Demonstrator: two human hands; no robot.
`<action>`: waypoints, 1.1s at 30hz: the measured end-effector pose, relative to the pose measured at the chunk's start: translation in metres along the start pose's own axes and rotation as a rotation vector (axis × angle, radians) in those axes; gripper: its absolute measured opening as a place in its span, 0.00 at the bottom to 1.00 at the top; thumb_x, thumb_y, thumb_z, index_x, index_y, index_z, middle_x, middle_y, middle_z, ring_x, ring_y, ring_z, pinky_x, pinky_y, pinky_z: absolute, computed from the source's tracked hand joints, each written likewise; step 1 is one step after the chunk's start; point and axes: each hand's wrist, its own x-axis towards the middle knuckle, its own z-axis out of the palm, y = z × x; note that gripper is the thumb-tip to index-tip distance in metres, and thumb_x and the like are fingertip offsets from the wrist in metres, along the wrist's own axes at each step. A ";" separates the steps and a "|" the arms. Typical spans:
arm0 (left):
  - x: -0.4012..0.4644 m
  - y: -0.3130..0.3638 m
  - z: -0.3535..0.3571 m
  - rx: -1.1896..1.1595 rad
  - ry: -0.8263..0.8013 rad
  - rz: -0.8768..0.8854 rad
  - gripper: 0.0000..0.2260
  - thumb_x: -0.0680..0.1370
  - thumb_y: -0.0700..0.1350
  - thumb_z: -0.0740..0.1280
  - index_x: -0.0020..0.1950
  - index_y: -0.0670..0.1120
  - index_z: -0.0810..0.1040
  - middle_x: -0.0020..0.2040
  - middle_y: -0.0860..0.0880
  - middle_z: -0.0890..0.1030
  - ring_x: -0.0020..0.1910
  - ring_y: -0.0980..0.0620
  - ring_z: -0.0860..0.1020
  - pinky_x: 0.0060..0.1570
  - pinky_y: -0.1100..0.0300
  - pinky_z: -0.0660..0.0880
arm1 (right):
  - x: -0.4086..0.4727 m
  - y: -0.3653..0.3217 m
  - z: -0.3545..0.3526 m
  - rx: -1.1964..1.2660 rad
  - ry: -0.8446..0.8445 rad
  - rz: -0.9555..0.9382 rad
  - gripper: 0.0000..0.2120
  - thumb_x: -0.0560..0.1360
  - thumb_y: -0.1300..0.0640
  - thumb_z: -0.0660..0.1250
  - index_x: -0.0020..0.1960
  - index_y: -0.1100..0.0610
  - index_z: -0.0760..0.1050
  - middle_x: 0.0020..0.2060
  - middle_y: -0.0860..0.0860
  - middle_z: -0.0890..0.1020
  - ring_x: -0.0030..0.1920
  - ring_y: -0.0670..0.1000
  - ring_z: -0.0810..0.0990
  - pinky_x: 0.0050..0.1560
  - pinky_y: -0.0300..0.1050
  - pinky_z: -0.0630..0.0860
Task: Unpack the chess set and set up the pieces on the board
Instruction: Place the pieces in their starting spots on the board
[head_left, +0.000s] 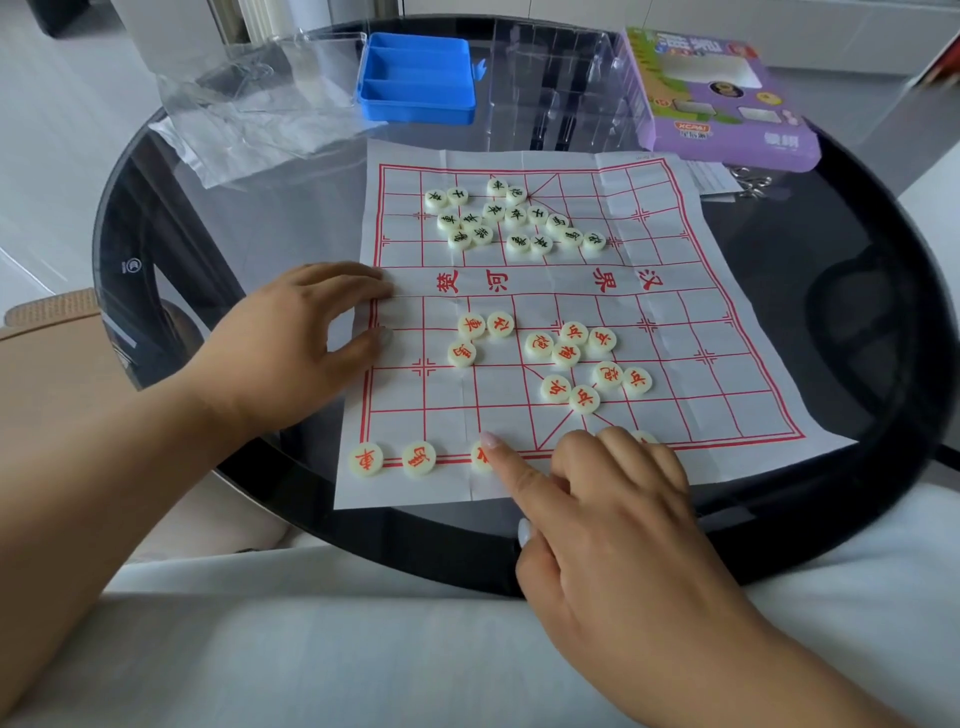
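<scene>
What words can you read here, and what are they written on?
"楚河" and "汉界", upside down: red, on the paper board
"車": red piece at the near left corner
"XCAAI", roughly: red tag on the purple box; its other print is too blurred
Black pieces and the loose red pieces: one character each, too small to read surely

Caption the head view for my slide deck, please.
Right hand slides a red piece along the paper board's near edge; left hand steadies it.
</scene>
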 end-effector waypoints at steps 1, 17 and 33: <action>0.000 0.000 0.000 -0.001 0.001 0.000 0.21 0.77 0.58 0.59 0.67 0.52 0.73 0.68 0.54 0.72 0.66 0.52 0.70 0.60 0.52 0.74 | -0.001 0.001 -0.001 0.009 0.008 -0.002 0.26 0.70 0.52 0.55 0.67 0.50 0.73 0.37 0.45 0.66 0.40 0.51 0.70 0.44 0.49 0.70; 0.000 -0.001 0.001 0.005 0.004 0.001 0.21 0.77 0.58 0.58 0.67 0.52 0.73 0.69 0.54 0.71 0.67 0.52 0.70 0.61 0.53 0.72 | 0.046 0.063 -0.045 0.126 0.041 0.240 0.05 0.72 0.53 0.69 0.46 0.47 0.82 0.33 0.40 0.66 0.45 0.47 0.68 0.53 0.50 0.69; 0.000 0.002 0.000 -0.003 0.004 -0.016 0.20 0.76 0.53 0.61 0.67 0.51 0.73 0.69 0.53 0.71 0.67 0.53 0.69 0.63 0.55 0.69 | 0.111 0.053 -0.031 0.136 0.006 0.168 0.08 0.74 0.51 0.69 0.52 0.44 0.79 0.42 0.44 0.68 0.48 0.48 0.67 0.51 0.46 0.66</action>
